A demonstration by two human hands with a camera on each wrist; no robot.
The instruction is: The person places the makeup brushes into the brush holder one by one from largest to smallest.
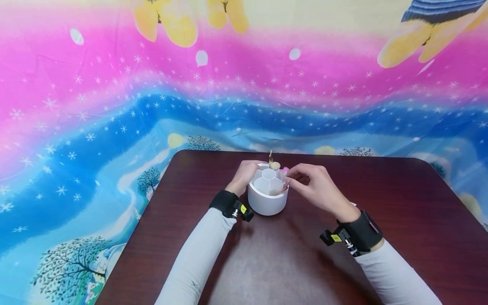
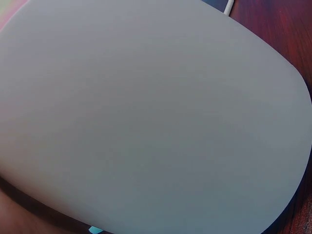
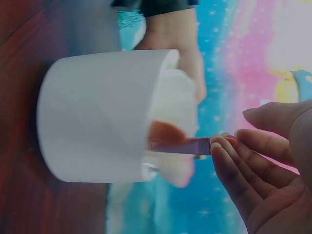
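A white round divided organizer (image 1: 267, 205) stands upright on the table, several small things in its compartments. My left hand (image 1: 244, 176) grips its left rim; the fingertips are partly hidden behind it. At the right side, my right hand (image 1: 316, 186) holds the upper end of a flat purplish strip (image 3: 195, 146) between its fingers. The strip's other end is down inside the organizer; its kind is unclear. Beside it an orange-brown rounded piece (image 3: 165, 131) shows over the rim. The organizer's white wall (image 2: 161, 117) fills most of the left wrist view, hiding the left fingers.
The organizer is on a dark reddish-brown table (image 1: 392, 190). Behind hangs a colourful printed cloth (image 1: 244, 84). A gold-coloured upright item (image 1: 271, 156) and a pink-tipped item (image 1: 284, 170) rise from the organizer's far side.
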